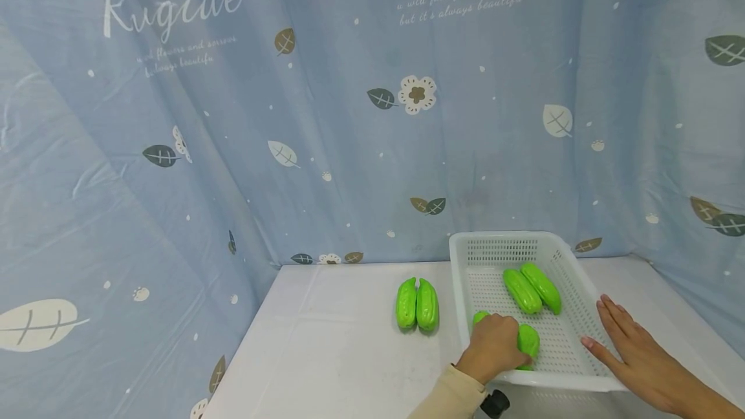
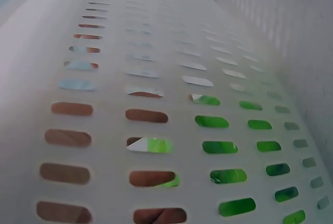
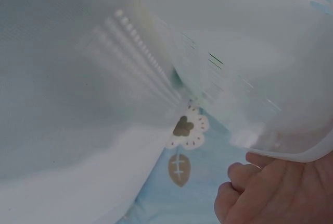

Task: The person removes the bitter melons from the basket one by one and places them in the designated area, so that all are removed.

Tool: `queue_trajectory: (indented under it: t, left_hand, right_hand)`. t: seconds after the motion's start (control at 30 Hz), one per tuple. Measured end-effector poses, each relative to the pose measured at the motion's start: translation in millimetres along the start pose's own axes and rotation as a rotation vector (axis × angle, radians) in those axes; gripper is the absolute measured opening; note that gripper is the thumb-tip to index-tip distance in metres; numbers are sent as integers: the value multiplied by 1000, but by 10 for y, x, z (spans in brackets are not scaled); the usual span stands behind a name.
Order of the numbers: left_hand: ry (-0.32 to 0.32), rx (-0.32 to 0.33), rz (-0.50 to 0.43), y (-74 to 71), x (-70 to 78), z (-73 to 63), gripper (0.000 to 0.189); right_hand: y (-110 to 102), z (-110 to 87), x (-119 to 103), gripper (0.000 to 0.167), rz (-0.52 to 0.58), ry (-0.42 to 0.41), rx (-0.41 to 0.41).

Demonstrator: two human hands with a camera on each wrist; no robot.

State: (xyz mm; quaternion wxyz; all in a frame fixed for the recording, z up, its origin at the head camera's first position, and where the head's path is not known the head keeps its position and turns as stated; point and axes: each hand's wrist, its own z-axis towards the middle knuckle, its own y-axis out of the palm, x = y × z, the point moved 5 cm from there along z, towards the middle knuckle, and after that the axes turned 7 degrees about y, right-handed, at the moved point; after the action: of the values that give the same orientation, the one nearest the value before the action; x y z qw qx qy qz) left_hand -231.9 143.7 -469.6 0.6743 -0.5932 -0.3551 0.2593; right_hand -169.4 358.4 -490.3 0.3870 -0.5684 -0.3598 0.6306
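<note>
My left hand reaches into the near left of a white plastic basket, its fingers curled over bright green bitter melons; green shows on both sides of the hand. Through the basket's slots in the left wrist view, bits of skin and green bitter melon appear. Flat along the basket's right rim rests my right hand, fingers straight, its fingertips pointing toward the back. Two more bitter melons lie side by side farther back in the basket.
Left of the basket, another pair of bitter melons lies on the white tabletop. A blue curtain printed with leaves and flowers hangs behind the table and along its left side.
</note>
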Motion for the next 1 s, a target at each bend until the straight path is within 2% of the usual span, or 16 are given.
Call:
queue_trajectory:
  t: [0.13,0.33,0.53,0.73,0.8,0.87,1.0]
  left_hand:
    - [5,16,-23,7,-12,6,36]
    - [-3,42,-126,-34,-23,-5,27]
    - [-9,62,-224,-75,-25,-11,30]
    - [18,99,-265,-96,-42,-14,23]
    - [22,108,-305,-97,-54,-15,22]
    - [18,107,-360,-94,-68,-14,24]
    - [-12,95,-471,-89,-98,-5,40]
  right_hand:
    - [-11,-2,-14,86,2,5,-4]
    - [-12,7,-21,86,-9,9,-9]
    - [-10,22,7,87,50,25,-37]
    - [-11,49,55,89,72,43,-54]
    - [-8,53,65,90,80,44,-56]
    - [-4,53,69,90,81,46,-59]
    - [-4,54,66,90,77,49,-60]
